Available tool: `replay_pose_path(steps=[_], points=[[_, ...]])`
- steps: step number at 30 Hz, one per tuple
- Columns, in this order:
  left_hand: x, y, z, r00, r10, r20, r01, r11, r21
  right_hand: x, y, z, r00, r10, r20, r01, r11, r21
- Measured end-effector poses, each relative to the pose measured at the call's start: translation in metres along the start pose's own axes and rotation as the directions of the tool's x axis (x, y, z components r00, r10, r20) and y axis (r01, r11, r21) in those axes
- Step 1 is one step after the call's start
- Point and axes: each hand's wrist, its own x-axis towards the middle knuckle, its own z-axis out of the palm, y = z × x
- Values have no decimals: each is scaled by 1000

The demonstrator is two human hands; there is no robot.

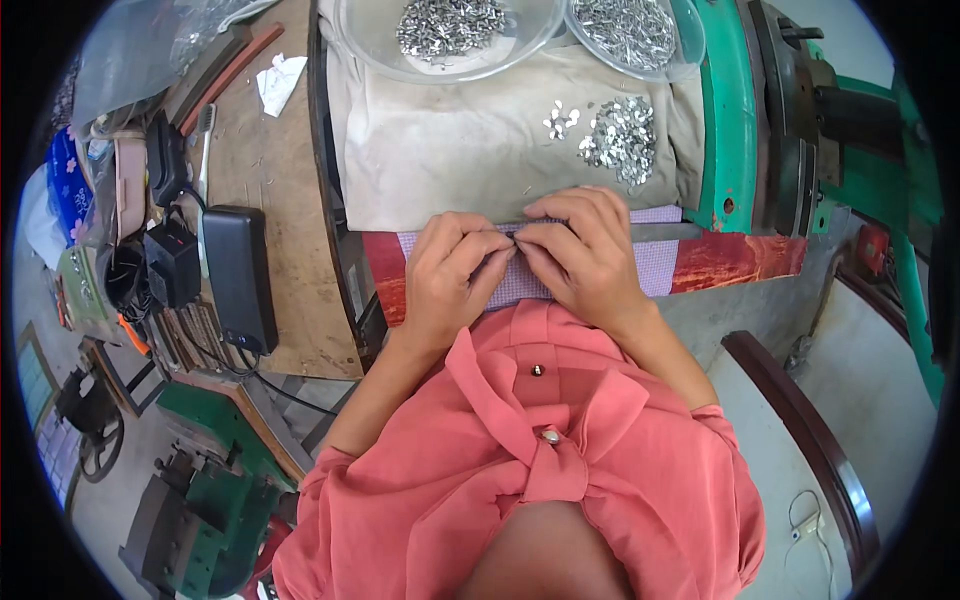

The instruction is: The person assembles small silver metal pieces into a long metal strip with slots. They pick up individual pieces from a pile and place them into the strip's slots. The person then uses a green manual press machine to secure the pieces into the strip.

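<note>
Left hand (450, 268) + right hand (592, 248): pinched narrow, near edge of cloth (430, 150) | contents: can't tell | brace wrists, pinch lightly

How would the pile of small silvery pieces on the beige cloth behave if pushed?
The pile of silvery pieces would probably scatter, since they lie loose. Looking flat, they would likely slide rather than roll. The beige cloth, softly creased, might ruck up underneath.
</note>
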Motion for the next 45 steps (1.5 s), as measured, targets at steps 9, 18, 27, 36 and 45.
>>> replay_pose_path(steps=[9, 18, 27, 36, 45], points=[[3, 1, -2, 999, -17, 36, 17, 1000, 6, -5, 1, -12, 998, 25, 65, -24, 1000, -17], [3, 6, -2, 994, -102, 40, 101, 995, 18, 37, 32, -34, 996, 11, -92, -28, 980, -195], [6, 5, 1, 996, -3, 89, -10, 989, 150, 55, 45, -17, 997, -50, -60, 31, 957, -290], [11, 11, 2, 998, 23, 52, -28, 993, 111, 53, 44, -12, 994, -31, -109, 2, 967, -254], [12, 11, 3, 996, 62, 58, -69, 989, 131, 45, 42, -26, 1000, -21, -3, 21, 985, -172]])
